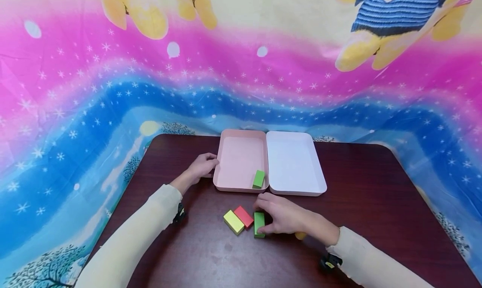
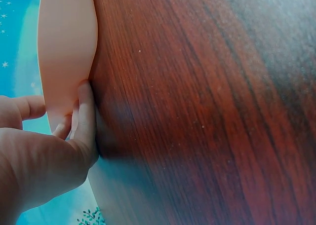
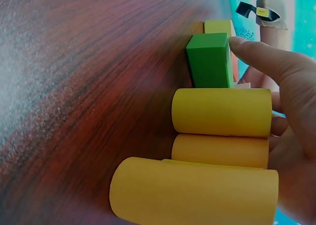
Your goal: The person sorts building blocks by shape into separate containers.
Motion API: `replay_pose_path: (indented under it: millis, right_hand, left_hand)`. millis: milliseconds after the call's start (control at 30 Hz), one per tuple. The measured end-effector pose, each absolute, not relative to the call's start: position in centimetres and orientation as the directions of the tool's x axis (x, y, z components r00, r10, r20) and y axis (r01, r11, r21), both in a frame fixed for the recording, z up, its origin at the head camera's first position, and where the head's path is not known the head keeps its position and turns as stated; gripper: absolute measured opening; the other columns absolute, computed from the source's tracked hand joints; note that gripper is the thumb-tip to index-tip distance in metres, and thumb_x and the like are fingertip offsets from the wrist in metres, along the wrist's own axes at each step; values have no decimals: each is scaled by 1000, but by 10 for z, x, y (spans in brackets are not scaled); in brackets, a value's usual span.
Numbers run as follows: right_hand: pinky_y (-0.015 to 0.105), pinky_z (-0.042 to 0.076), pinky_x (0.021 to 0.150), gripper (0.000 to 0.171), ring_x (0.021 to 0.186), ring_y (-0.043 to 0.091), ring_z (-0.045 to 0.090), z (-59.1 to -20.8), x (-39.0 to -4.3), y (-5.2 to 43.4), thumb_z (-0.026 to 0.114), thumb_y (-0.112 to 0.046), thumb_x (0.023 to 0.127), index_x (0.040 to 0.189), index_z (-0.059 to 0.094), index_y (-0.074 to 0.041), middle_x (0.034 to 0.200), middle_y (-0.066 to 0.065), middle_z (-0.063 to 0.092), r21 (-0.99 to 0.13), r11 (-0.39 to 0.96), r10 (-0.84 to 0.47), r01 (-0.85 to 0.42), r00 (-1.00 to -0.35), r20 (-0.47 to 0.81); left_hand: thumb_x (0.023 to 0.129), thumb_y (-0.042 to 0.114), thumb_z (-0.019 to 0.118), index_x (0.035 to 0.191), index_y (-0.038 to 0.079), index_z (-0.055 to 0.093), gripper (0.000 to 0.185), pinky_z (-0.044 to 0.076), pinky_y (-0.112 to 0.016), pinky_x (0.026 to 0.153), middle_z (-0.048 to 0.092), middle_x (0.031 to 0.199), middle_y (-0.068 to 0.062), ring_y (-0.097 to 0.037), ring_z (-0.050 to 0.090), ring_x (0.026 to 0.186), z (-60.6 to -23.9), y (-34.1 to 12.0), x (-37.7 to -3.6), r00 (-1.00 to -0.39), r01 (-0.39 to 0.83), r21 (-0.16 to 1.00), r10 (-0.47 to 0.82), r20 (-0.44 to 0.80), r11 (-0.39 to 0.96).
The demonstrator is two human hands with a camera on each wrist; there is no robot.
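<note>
curling round a smooth green oblong block (image 1: 259, 221), right fingers (image 1: 263, 198), left fingers (image 1: 208, 156) touching thin-walled pink tray (image 1: 241, 156)

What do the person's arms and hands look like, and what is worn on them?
The left hand and right hand wear no gloves. The left sleeve and right sleeve are long and cream-coloured. Each wrist carries a small black device: left device, with yellow label, and right device.

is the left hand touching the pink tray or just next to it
Touching: the left wrist view shows the left hand with its fingers against the outside of the pink tray, no gap.
</note>
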State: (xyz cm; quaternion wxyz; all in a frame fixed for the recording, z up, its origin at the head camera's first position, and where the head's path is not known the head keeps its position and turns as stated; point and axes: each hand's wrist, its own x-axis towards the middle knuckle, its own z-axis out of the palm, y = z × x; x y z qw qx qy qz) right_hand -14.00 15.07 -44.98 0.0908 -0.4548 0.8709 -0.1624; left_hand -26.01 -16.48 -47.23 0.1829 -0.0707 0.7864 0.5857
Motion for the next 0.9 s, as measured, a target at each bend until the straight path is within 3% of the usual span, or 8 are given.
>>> replay_pose_path:
  millis: [900]
  right_hand:
    - [24,51,82,63,93,6,51,-447,-136,148,90,-58,79,123,69,-18,107,-10,56,-278,556,-825,-783,-561,-69]
  left_hand:
    - [108,20,54,154,1,46,50,61,-43,94,60,142,-21,-32,61,130,-477,-165,-263,-923,-328,898,103,-371,294]
